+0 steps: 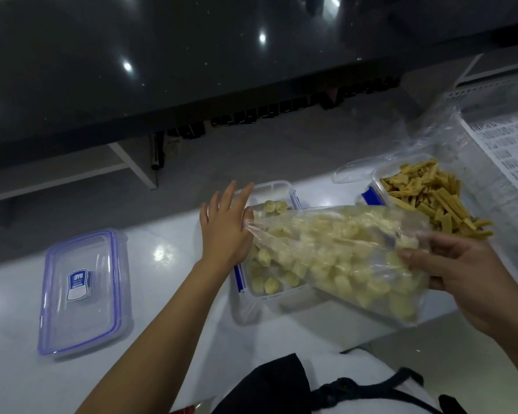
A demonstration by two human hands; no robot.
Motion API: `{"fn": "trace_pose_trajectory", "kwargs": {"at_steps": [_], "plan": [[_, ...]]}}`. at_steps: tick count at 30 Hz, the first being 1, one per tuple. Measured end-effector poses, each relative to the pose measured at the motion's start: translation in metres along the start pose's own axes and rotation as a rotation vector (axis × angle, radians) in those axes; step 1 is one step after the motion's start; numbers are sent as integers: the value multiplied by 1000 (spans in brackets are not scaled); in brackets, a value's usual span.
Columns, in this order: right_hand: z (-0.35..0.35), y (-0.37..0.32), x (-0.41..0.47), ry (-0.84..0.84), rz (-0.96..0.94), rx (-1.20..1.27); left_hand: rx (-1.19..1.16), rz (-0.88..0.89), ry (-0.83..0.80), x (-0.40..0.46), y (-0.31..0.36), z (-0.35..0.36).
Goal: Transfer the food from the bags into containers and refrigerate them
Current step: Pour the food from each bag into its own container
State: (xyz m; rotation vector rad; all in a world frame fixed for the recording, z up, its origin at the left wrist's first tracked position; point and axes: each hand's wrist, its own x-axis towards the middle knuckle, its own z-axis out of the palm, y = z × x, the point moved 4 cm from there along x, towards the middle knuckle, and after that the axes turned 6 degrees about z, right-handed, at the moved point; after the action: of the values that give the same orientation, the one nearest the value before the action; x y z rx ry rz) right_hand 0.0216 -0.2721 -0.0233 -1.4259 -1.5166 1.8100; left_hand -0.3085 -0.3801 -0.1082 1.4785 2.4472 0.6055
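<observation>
Tipping the bag into the box

My right hand (pixel 449 264) grips the bag (pixel 341 249) by its closed end; it slants down-left, mouth over the box (pixel 277 186), where my left hand (pixel 225 228), fingers straight, steadies it.

I am standing at a white counter (pixel 174 252). It is smooth and shiny, and a bright spot of light shows on it. Past the counter, up high, there is a big dark shiny top (pixel 162 55). Little white lights gleam on it like stars. Under its edge sits a long row of small dark things (pixel 251 118), side by side. They are too blurry for me to tell what they are. A white shelf board (pixel 132 167) sticks out below on the left. On the right is a white basket (pixel 503 144) full of small holes. Down by my tummy I see black cloth (pixel 269 383) with a dark strap (pixel 371 389) over something white.
</observation>
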Motion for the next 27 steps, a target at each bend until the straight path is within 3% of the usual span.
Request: {"fn": "trace_pose_trajectory", "kwargs": {"at_steps": [20,22,27], "plan": [[4,-15,3,36,-34,9,2,0,10,2,-1,4],[0,-21,-1,104,-39,39,-1,5,10,2,0,3],[8,-36,7,113,-83,-51,-46,8,8,0,2,1]]}}
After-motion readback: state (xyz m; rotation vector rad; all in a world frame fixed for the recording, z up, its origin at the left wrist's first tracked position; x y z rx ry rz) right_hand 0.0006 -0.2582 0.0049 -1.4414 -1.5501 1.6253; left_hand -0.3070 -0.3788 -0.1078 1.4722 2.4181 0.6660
